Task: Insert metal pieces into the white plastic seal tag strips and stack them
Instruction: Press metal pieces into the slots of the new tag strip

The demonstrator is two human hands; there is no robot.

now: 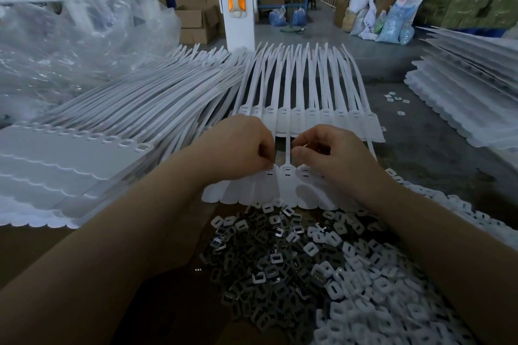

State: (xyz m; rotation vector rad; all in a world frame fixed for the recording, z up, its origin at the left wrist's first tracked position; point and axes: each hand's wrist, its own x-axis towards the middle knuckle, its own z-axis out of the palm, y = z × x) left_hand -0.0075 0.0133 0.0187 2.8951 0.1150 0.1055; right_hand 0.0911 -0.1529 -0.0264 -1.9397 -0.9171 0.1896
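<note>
Left hand: the left hand [238, 148] rests curled, knuckles up, on the near row of white seal tag strips [286, 187], fingertips tucked at the left of one strip's head; what they pinch, if anything, is hidden.
Right hand: the right hand [330, 154] sits just beside it, fingers curled, thumb and forefinger closed together over the same row; a thin glint shows between them, too small to name.
Near row: the strips lie flat side by side, slotted heads partly covered by both hands, tails running away under a second row [308, 117].
Metal pieces: a loose heap of grey metal pieces [260, 266] lies just below the near row, between the forearms.
White caps: a mound of small white plastic frames [372, 297] spreads to the right, cut off by the right forearm and the picture's edge.
Stacks: finished strips are stacked left [70, 171] and far right [462, 92], both cropped.
Background: crumpled clear plastic sheeting [70, 45], blurred.
</note>
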